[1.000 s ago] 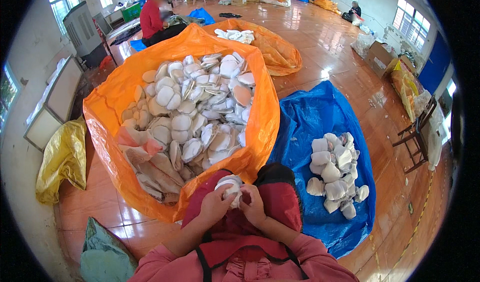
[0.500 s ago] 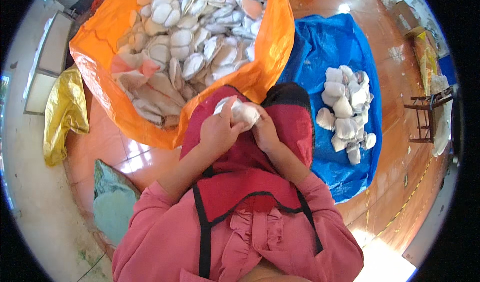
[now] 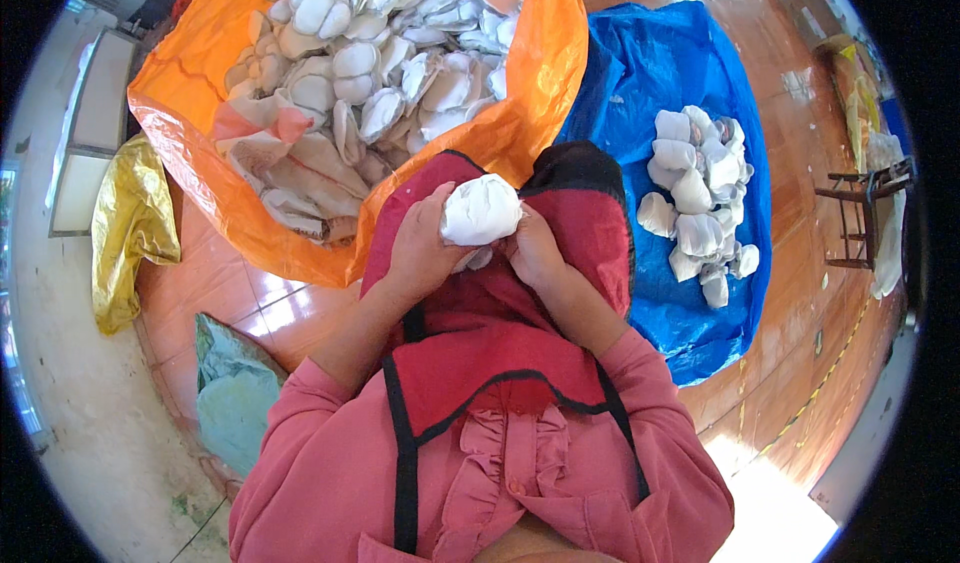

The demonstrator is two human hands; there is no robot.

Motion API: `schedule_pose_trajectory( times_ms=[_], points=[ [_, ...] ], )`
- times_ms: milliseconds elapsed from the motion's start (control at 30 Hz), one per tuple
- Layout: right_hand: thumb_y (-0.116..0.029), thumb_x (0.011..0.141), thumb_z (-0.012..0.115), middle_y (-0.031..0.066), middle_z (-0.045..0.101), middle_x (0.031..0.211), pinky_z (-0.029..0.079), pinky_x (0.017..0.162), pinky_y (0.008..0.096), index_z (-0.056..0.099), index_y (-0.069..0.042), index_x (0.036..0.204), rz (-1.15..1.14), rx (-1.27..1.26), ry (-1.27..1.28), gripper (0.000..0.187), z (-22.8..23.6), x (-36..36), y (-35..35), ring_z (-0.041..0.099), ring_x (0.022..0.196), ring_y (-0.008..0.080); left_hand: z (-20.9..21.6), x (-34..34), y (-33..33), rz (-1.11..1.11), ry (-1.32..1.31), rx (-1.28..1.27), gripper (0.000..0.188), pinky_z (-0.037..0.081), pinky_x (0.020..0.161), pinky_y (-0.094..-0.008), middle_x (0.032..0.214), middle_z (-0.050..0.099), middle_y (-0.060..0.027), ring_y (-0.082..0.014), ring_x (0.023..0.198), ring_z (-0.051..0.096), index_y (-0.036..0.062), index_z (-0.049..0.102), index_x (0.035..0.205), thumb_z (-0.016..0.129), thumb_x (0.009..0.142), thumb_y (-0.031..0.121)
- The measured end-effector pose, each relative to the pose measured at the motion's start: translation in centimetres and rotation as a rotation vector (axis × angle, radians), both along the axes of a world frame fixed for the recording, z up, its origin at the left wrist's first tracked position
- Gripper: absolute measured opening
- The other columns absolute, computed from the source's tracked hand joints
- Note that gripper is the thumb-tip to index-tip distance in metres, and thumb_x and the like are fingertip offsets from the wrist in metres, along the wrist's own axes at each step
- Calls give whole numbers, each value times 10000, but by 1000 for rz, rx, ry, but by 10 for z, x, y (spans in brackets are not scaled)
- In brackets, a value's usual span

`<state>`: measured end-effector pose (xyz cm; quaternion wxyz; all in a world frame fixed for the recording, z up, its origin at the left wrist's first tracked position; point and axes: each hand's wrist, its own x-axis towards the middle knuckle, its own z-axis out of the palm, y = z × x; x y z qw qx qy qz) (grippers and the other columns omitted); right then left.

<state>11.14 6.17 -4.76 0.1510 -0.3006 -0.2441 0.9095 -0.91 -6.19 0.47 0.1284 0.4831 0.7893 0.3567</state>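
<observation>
Not a word, number or sign can be read right now, not on the white rounded cloth piece (image 3: 482, 210), the big orange plastic sack (image 3: 545, 73), the spread blue plastic sheet (image 3: 640, 73), the crumpled yellow plastic bag (image 3: 135, 228) or the red black-edged apron (image 3: 470, 401).

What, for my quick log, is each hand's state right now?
Left hand: closed, holding the white bundle by its left side.
Right hand: closed on its right side.
</observation>
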Motion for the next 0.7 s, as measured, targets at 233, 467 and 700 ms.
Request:
schedule_pose_trajectory(
  times_ms=[233,467,700],
  points=[
    [-64,894,556,65,620,1080,466,862,283,608,-10,1126,-65,444,-134,243,-24,3,1,592,976,173,-7,2,2,192,-624,-97,514,501,825,-343,1023,665,-88,-206,947,637,30,574,1155,796,702,131],
    [-160,910,546,157,609,1171,413,980,336,599,-3,1164,148,977,-290,303,-16,6,2,563,1126,263,3,-8,-1,139,-556,-283,592,498,860,-354,1054,660,-114,-210,974,631,11,562,1170,815,672,206],
    [-147,878,601,111,556,1262,395,1020,335,528,-21,1271,354,919,29,419,-19,9,-9,528,1173,229,-5,-23,-22,-163,-651,-420,557,497,840,-364,1020,661,-105,-220,947,638,53,595,1122,821,680,306]
  ],
)
